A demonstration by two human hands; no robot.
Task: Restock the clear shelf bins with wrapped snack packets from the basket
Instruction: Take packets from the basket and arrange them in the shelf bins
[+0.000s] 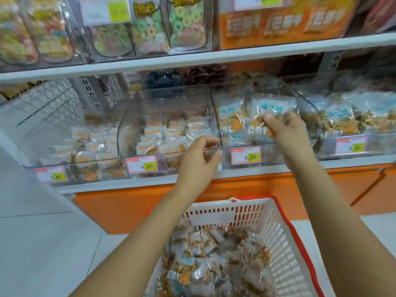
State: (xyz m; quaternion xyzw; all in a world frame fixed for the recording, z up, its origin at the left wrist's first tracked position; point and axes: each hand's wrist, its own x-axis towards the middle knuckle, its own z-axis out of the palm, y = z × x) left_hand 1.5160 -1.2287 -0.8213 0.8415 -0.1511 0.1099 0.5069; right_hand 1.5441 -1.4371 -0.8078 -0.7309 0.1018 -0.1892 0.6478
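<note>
A white basket with a red rim (278, 228) sits below me, full of clear-wrapped snack packets (210, 258). On the lower shelf stand clear bins. My right hand (287, 129) reaches into the bin right of centre (304, 101) and pinches a blue-labelled packet (270, 108) above the packets lying there. My left hand (201, 157) hovers with loosely curled fingers at the front corner of the middle bin (171, 93), which holds orange-labelled packets (165, 136); it holds nothing.
Price tags reading 8.80 (142, 165) clip to the bin fronts. More bins of packets stand at the left (85, 142) and far right (353, 118). The upper shelf (214, 58) carries bags of ring sweets and orange boxes. An orange cabinet front (128, 204) runs below.
</note>
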